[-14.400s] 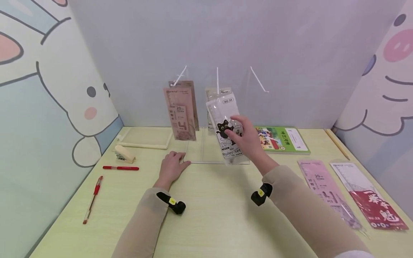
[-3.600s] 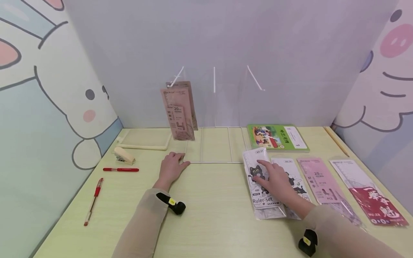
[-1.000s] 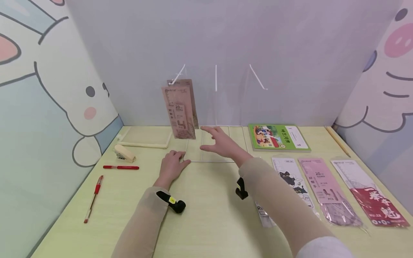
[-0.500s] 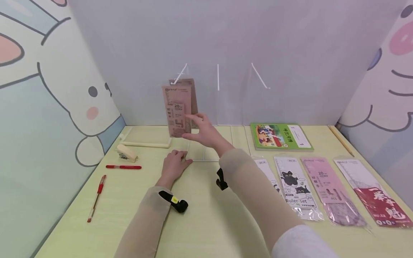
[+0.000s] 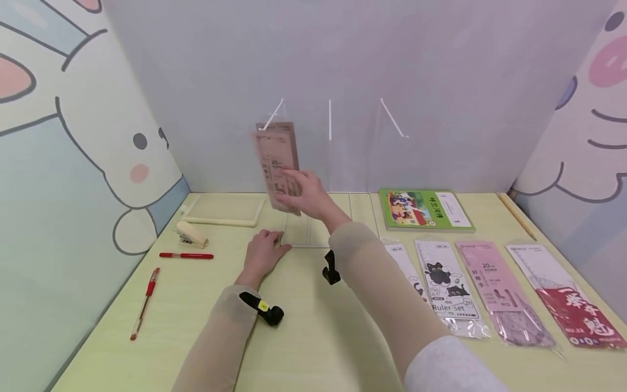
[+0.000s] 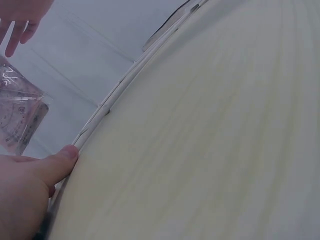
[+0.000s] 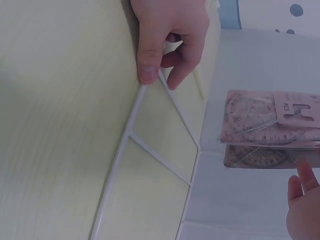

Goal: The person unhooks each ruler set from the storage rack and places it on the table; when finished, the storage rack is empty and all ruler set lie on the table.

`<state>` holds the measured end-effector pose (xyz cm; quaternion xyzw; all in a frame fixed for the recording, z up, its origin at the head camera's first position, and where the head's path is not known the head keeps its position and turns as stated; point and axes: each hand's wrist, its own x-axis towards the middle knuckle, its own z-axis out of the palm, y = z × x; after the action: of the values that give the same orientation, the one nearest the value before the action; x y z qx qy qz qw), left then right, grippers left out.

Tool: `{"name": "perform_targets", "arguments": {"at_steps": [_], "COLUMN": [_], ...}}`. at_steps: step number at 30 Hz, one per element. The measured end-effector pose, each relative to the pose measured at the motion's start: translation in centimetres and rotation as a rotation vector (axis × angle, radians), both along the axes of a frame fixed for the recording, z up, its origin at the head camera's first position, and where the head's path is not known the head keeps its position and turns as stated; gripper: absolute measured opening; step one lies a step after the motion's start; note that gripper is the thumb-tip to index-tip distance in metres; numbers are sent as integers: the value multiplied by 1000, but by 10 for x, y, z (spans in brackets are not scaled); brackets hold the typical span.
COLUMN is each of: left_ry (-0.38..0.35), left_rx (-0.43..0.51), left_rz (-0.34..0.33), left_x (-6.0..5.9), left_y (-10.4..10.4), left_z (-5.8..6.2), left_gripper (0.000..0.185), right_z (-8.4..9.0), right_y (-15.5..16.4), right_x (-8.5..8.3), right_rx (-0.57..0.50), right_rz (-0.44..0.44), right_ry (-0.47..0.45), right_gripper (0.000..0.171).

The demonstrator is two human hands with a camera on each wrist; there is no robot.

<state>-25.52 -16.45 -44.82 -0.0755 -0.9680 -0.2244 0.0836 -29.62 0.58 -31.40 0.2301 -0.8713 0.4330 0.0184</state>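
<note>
- The right hand (image 5: 306,193) is raised at the brown ruler pack (image 5: 276,163), which hangs from the left peg of the white wire rack (image 5: 329,120); the fingers are laid on the pack's lower part, and whether they pinch it cannot be told, since the hand covers that corner.
- In the right wrist view only two fingertips (image 7: 300,192) are seen at the frame edge, just beside the pack (image 7: 270,127), with a second pack partly hidden behind it.
- The left hand (image 5: 262,256) is rested flat on the surface (image 5: 313,326), its thumb and fingers curled onto the rack's base wire (image 7: 120,150).
- In the left wrist view, the left hand is cut off; only the thumb (image 6: 55,165) is made out.
- The cat ruler set (image 5: 448,286) lies flat to the right; a neighbouring pack is largely hidden by the right sleeve (image 5: 382,288).
</note>
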Motion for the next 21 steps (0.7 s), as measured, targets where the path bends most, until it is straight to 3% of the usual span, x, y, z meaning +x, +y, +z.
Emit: {"name": "perform_targets", "arguments": {"at_steps": [6, 12, 16, 21], "left_ry": [15, 22, 14, 3], "left_rx": [1, 6, 8, 3], "left_rz": [1, 4, 4, 5], "left_x": [0, 0, 1, 2], "left_y": [-1, -1, -1, 0], "left_z": [-2, -5, -3, -2], "left_gripper": [49, 48, 49, 49], "right_z": [3, 5, 8, 14], "right_y": [9, 17, 20, 25], "right_x": [0, 2, 3, 3], "right_rx": [-47, -174, -231, -221], "right_rz": [-55, -133, -186, -242], "right_ry": [-19, -23, 13, 62], "right_gripper": [59, 51, 44, 37]}}
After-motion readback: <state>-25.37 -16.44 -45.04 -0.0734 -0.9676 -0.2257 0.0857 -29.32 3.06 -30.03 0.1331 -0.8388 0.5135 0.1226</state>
